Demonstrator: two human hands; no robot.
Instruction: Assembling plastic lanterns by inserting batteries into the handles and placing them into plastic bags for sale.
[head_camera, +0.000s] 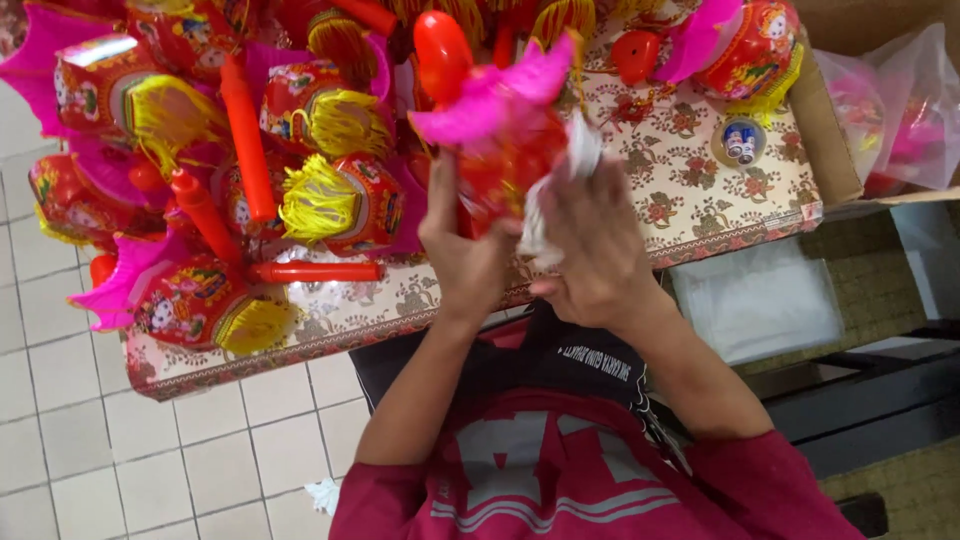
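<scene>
Red shirt fills the bottom of my view, white print across the chest, both forearms rising from it toward the table.

Left hand — fingers wrapped snug round the lower body of a red lantern, thumb up along its side. Lantern held upright just above the table's near edge, magenta fin on top, a red handle poking up behind it.

Right hand — fingers curled, pinching crumpled clear wrap that hangs off the lantern's right side. Both hands close together, almost touching.

Table carries a floral-patterned cloth. Left of the held lantern sits a heap of like lanterns: red bodies, yellow tassels, magenta fins, red stick handles lying across them. One more lantern at the far right corner, a small round badge just below it.

Right of the table, a cardboard box with clear bags of pink goods. White tile floor at lower left.
</scene>
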